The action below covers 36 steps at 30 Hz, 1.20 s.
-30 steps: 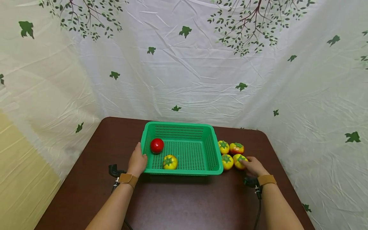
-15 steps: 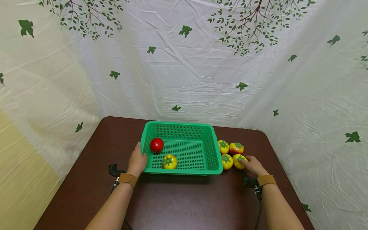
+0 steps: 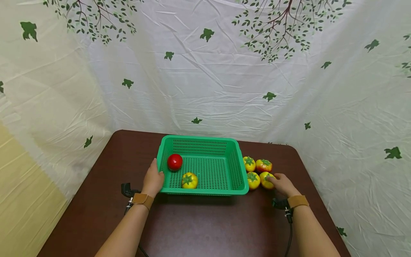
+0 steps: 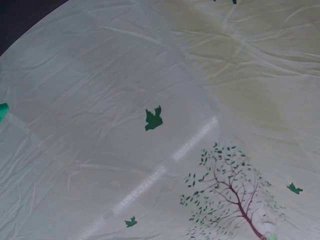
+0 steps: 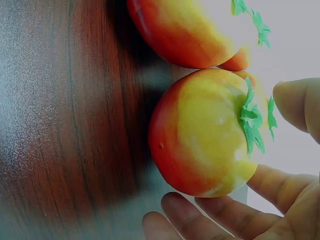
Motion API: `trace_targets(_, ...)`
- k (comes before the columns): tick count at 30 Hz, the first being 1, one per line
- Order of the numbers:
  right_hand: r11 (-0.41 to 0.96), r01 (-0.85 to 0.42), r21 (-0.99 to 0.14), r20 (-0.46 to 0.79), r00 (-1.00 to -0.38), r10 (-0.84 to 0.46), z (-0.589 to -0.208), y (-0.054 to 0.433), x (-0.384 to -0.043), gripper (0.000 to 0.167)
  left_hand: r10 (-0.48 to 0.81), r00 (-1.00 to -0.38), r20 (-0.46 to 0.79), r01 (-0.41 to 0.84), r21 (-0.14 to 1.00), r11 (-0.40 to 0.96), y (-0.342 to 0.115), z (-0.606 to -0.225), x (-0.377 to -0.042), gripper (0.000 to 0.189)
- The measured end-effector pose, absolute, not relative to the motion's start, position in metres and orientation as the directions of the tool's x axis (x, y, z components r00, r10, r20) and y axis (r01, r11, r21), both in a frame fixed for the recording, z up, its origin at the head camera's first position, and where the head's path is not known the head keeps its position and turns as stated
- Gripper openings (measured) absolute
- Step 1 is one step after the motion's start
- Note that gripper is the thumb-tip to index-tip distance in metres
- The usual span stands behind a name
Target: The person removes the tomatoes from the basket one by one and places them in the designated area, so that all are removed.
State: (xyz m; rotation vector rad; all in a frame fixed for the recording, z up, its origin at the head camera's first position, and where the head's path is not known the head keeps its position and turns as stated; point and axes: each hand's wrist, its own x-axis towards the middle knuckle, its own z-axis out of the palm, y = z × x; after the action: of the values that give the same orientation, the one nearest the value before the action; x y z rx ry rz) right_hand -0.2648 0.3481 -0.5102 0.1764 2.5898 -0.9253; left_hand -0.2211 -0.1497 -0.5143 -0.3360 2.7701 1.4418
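Observation:
A green plastic basket (image 3: pixel 205 192) stands on the table, its left side held by my left hand (image 3: pixel 153 181), thumb over the rim. Inside it lie a shiny red round fruit (image 3: pixel 174 162) and a yellow tomato (image 3: pixel 189 180) with a green leafy top. My right hand (image 3: pixel 282 185) is at the nearest right tomato (image 3: pixel 266 180) of a small group beside the basket. In the right wrist view this yellow-and-red tomato (image 5: pixel 200 135) sits between the spread fingers (image 5: pixel 225 215) and the thumb, which stands apart from it. The left hand is outside the left wrist view.
Other tomatoes sit close to the basket's right wall: one at the near left (image 3: pixel 253 180), one behind it (image 3: pixel 249 164), and a redder one (image 3: pixel 264 165). The dark brown table (image 3: pixel 205 228) ends at a white leaf-printed curtain (image 3: pixel 199 89). Cables hang from both wrist cameras.

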Motion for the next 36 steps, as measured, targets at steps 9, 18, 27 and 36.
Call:
trace_targets(9, 0.779, 0.259, -0.571, -0.39, -0.921, 0.021, -0.502, 0.348, -0.266, 0.085, -0.185, -0.978, -0.099, -0.188, 0.806, 0.562, -0.149, -0.513, -0.221, 0.067)
trace_targets(18, 0.841, 0.088, -0.533, -0.21, -0.977, -0.031, -0.473, 0.314, -0.274, 0.087, -0.187, -0.978, -0.092, -0.184, 0.799, 0.572, -0.148, -0.509, -0.22, 0.067)
trace_targets(27, 0.841, -0.252, -0.478, 0.01, -0.96, -0.281, -0.436, 0.231, -0.27, 0.073, -0.184, -0.979, -0.09, -0.182, 0.797, 0.576, -0.148, -0.509, -0.219, 0.066)
trace_targets(36, 0.821, -0.357, -0.445, -0.02, -0.913, -0.407, -0.437, 0.164, -0.272, 0.071, -0.18, -0.98, -0.085, -0.177, 0.789, 0.589, -0.149, -0.509, -0.218, 0.066)
